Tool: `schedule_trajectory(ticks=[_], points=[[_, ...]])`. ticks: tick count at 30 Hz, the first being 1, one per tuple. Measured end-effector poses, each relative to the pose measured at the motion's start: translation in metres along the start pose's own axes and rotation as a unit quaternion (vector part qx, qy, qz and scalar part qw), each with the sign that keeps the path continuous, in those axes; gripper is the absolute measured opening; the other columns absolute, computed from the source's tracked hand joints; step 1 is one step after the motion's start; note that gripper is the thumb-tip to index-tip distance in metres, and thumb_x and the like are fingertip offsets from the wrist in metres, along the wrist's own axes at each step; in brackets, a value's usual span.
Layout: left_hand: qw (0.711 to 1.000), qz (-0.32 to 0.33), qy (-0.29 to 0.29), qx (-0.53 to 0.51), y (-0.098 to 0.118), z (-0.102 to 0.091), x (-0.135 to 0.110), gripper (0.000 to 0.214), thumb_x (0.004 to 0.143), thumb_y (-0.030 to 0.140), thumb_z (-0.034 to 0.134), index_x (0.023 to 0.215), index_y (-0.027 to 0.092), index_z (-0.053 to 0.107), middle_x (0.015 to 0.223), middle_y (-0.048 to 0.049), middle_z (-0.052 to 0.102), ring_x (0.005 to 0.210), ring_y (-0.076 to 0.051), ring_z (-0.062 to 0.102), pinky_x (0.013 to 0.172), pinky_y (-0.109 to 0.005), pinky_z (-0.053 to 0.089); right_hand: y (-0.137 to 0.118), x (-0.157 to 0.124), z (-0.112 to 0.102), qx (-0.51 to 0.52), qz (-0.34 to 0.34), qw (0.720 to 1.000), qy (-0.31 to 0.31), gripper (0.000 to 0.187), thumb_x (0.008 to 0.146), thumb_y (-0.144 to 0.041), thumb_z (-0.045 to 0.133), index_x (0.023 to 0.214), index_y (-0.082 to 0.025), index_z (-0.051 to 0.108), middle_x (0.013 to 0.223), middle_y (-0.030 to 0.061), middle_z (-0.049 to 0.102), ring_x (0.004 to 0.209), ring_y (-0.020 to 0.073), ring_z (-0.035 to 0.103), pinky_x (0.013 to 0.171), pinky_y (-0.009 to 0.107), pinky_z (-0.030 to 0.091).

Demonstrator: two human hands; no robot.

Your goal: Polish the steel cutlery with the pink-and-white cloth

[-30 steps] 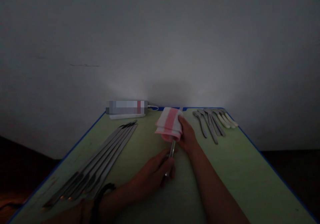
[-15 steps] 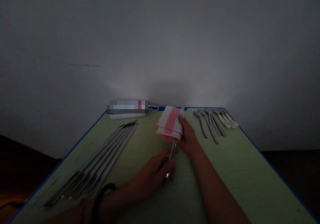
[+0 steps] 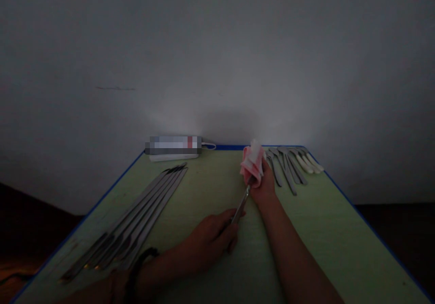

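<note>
My left hand (image 3: 217, 234) is closed on one end of a shiny metal piece of cutlery (image 3: 242, 204), which slants up and away to the right. Its far end disappears into a pink and white cloth (image 3: 252, 163), so I cannot tell what kind of cutlery it is. My right hand (image 3: 267, 184) is wrapped around that bunched cloth, just short of the spoons on the right. Both hands are over the middle of the green table (image 3: 204, 181).
Several long metal utensils (image 3: 146, 209) lie side by side at the left. Spoons and other cutlery (image 3: 285, 168), some with white handles (image 3: 307, 163), lie at the back right. A blurred box (image 3: 175, 145) with a white cable (image 3: 209, 145) stands at the back left, against the wall (image 3: 217, 59).
My right hand and the cloth have shifted right, and the cloth is now more tightly bunched. More of the cutlery shows between my hands. My left hand has barely moved.
</note>
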State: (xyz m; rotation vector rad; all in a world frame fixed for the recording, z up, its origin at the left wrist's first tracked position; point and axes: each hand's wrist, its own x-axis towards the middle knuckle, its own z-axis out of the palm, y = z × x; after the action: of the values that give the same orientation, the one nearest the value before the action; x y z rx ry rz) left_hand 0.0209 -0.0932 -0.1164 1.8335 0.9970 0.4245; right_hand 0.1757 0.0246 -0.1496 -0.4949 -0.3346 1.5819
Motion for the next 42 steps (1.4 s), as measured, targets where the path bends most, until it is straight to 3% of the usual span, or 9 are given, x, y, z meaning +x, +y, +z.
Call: schedule_trajectory(ticks=[6, 10, 16, 20, 24, 29, 33, 38, 42], points=[[1.000, 0.000, -0.004, -0.010, -0.004, 0.000, 0.001, 0.029, 0.092, 0.033, 0.032, 0.096, 0.018, 0.056, 0.063, 0.0043, 0.051, 0.058, -0.011, 0.047, 0.059, -0.021, 0.036, -0.005, 0.000, -0.013, -0.014, -0.052, 0.998, 0.043, 0.023, 0.070, -0.043, 0.048, 0.069, -0.022, 0.056, 0.054, -0.0031, 0.059, 0.047, 0.0123, 0.054, 0.054, 0.028, 0.050], [1.000, -0.015, 0.012, -0.006, -0.006, 0.001, 0.000, 0.029, 0.091, 0.033, 0.035, 0.107, 0.019, 0.054, 0.064, 0.0045, 0.050, 0.059, -0.011, 0.047, 0.057, -0.021, 0.036, -0.003, 0.003, -0.025, -0.020, -0.069, 0.996, 0.054, 0.035, 0.071, -0.055, 0.044, 0.060, -0.023, 0.051, 0.047, -0.0031, 0.055, 0.046, 0.0150, 0.055, 0.045, 0.029, 0.047], [0.998, -0.014, 0.020, -0.063, -0.003, 0.000, -0.001, 0.030, 0.092, 0.035, 0.033, 0.111, 0.018, 0.048, 0.066, 0.0039, 0.049, 0.061, -0.012, 0.046, 0.062, -0.022, 0.039, 0.010, 0.002, -0.007, -0.091, -0.050, 0.991, 0.086, 0.027, 0.072, -0.047, 0.059, 0.073, -0.020, 0.061, 0.061, -0.0026, 0.064, 0.054, 0.0115, 0.057, 0.052, 0.023, 0.048], [0.986, -0.026, 0.071, -0.149, -0.014, 0.006, 0.005, 0.028, 0.090, 0.040, 0.035, 0.104, 0.018, 0.045, 0.065, 0.0046, 0.047, 0.053, -0.009, 0.042, 0.052, -0.020, 0.037, 0.019, -0.008, 0.004, -0.158, -0.006, 0.987, -0.018, 0.032, 0.070, -0.045, 0.064, 0.082, -0.015, 0.064, 0.072, 0.0009, 0.067, 0.060, 0.0120, 0.059, 0.059, 0.024, 0.048], [0.970, -0.070, 0.103, -0.207, -0.023, 0.012, 0.011, 0.033, 0.089, 0.047, 0.034, 0.075, 0.019, 0.045, 0.054, 0.0060, 0.042, 0.042, -0.007, 0.035, 0.039, -0.018, 0.028, 0.021, -0.016, 0.004, -0.273, 0.022, 0.948, -0.165, 0.031, 0.073, -0.041, 0.062, 0.091, -0.015, 0.065, 0.074, 0.0007, 0.068, 0.065, 0.0119, 0.059, 0.061, 0.022, 0.046], [0.970, -0.090, 0.097, -0.204, -0.024, 0.011, 0.013, 0.039, 0.088, 0.046, 0.031, 0.066, 0.018, 0.046, 0.046, 0.0057, 0.041, 0.036, -0.007, 0.034, 0.035, -0.018, 0.025, 0.017, -0.020, 0.003, -0.338, 0.035, 0.916, -0.213, 0.030, 0.070, -0.036, 0.065, 0.092, -0.016, 0.067, 0.075, 0.0004, 0.068, 0.066, 0.0119, 0.060, 0.064, 0.022, 0.045], [0.979, -0.081, 0.078, -0.170, -0.021, 0.009, 0.010, 0.033, 0.088, 0.042, 0.036, 0.069, 0.017, 0.048, 0.050, 0.0055, 0.044, 0.040, -0.007, 0.038, 0.038, -0.018, 0.029, 0.018, -0.019, 0.003, -0.301, 0.044, 0.938, -0.168, 0.030, 0.071, -0.041, 0.063, 0.085, -0.014, 0.067, 0.070, 0.0004, 0.067, 0.060, 0.0108, 0.058, 0.060, 0.021, 0.044], [0.992, 0.015, 0.021, -0.126, -0.011, 0.005, 0.004, 0.019, 0.083, 0.026, 0.051, 0.100, 0.018, 0.050, 0.077, 0.0013, 0.058, 0.062, -0.010, 0.051, 0.054, -0.019, 0.040, 0.022, -0.011, 0.004, -0.184, 0.014, 0.983, -0.007, 0.033, 0.071, -0.046, 0.063, 0.074, -0.014, 0.064, 0.065, 0.0005, 0.066, 0.055, 0.0115, 0.057, 0.056, 0.023, 0.046], [0.991, 0.033, -0.034, -0.128, -0.008, 0.005, 0.002, 0.022, 0.081, 0.023, 0.056, 0.103, 0.018, 0.053, 0.099, -0.0028, 0.063, 0.083, -0.013, 0.057, 0.070, -0.022, 0.043, 0.019, -0.008, 0.009, -0.081, 0.022, 0.994, 0.073, 0.030, 0.075, -0.045, 0.058, 0.077, -0.015, 0.063, 0.068, 0.0009, 0.068, 0.058, 0.0133, 0.060, 0.060, 0.026, 0.049]])
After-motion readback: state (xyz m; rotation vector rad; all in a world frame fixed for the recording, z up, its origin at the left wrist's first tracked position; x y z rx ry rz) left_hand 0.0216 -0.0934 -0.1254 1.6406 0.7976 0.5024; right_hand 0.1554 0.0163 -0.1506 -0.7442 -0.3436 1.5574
